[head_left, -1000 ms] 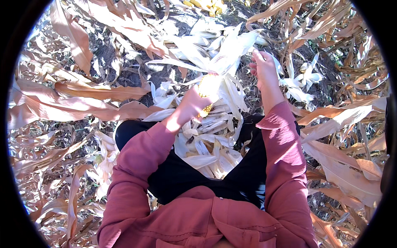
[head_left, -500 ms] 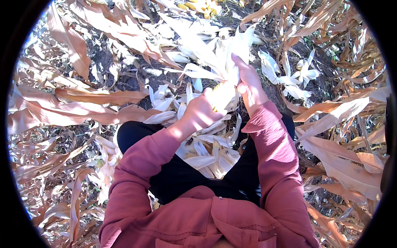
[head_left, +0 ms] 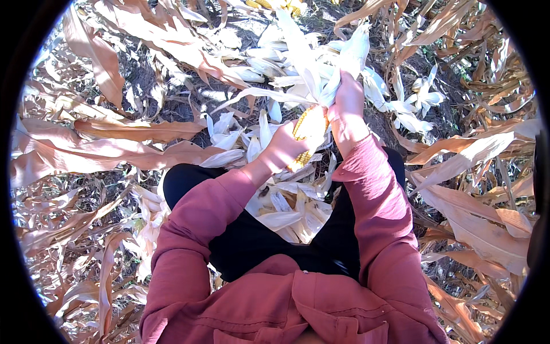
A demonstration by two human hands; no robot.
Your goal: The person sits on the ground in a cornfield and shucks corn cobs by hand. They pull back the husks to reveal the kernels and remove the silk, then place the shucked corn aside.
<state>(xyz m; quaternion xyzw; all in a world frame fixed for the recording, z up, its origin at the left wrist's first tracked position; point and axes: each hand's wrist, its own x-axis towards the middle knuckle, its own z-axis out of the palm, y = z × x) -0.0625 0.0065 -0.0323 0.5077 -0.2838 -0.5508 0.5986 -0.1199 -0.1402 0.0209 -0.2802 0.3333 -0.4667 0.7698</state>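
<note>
A yellow corn cob, its kernels bared, slants between my two hands above the gap between my knees. Around its lower part the fingers of my left hand are wrapped. My right hand grips the pale husk at the cob's upper end, where the peeled leaves fan out up and to the left. Husk and cob still join at that end. Bright sun washes out some detail on the cob and fingers.
Stripped husks lie heaped between my dark-trousered legs, with more husks beyond my hands. Several yellow cobs lie at the far edge. Dry corn leaves reach in from the left, and others from the right.
The husk has been drawn back from the cob, and more yellow kernels show. My right hand has turned and closed round the husk's base; my left hand has shifted slightly right.
</note>
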